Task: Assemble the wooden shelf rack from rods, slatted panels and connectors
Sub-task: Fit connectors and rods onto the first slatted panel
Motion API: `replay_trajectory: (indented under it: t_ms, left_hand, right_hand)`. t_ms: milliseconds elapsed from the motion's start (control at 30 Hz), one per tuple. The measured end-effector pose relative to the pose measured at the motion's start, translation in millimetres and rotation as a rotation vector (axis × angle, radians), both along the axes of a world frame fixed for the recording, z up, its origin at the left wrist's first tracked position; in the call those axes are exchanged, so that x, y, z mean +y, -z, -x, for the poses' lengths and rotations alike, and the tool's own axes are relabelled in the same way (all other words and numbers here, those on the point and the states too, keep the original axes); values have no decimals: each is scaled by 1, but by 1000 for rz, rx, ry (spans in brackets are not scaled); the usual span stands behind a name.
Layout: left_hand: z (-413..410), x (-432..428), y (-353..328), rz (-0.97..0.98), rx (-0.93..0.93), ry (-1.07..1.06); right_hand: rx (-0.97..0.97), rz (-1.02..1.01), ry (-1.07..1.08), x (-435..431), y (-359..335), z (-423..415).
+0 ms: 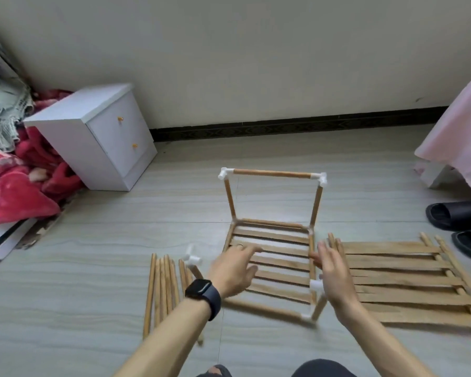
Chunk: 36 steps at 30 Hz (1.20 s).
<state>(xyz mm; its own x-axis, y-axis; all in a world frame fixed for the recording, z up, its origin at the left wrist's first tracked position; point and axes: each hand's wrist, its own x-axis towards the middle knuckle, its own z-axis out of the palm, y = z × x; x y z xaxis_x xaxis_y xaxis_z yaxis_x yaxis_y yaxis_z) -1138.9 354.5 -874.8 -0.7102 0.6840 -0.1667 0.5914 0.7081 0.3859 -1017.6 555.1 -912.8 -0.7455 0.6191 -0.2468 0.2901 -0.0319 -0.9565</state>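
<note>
Head view. The partly built rack (272, 240) stands on the floor (93, 281) at centre. A slatted panel (278, 263) lies flat in its rod frame. Two upright rods rise at the far side, joined across the top by a rod (272, 174) with white connectors (223, 174) at both corners.

The left hand (233, 270), with a dark watch (203, 293) on its wrist, is over the panel's left edge, fingers spread and holding nothing; whether it touches the wood cannot be told. The right hand (333, 270) is at the frame's right side, fingers straight and apart, also holding nothing.

Loose rods (162, 289) lie bundled on the floor to the left, with one connector-tipped rod (192, 259) just beside them. Spare slatted panels (408, 284) lie to the right. A white cabinet (98, 134) and a red blanket (14, 186) are at far left, and black slippers (457, 216) at far right.
</note>
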Motion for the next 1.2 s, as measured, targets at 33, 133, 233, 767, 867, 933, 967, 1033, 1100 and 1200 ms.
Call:
replay_trajectory:
  t_ms: [33,133,233,767,867,933,967,1033,1100,1200]
  left_hand:
    - [13,-6,-3,33,126,-66]
    - [37,-37,-4,236,322,-275]
    - [30,-61,11,280,93,-436]
    - [45,-29,49,-585,-184,-817]
    - [51,-24,50,-631,-190,-845]
    - [49,-24,53,-766,-266,-896]
    - [45,-27,54,-859,-339,-915]
    - [31,-33,58,-929,-383,-933]
    - [15,-36,65,-893,-334,-926]
    - [11,-33,68,-848,-305,-953]
  right_hand:
    - [20,-38,3,-9,3,-12]
    - [-25,-140,108,-14,12,-27]
    - [-74,-189,151,-8,19,-20]
    - [-100,-132,-24,82,22,36]
    - [-63,-93,45,75,25,44]
    - [-68,-81,79,74,24,47]
    - [-78,-86,91,77,25,48]
    - [-105,-112,98,82,25,48]
    - [-123,-132,113,84,23,46]
    - [-148,-155,88,76,23,44]
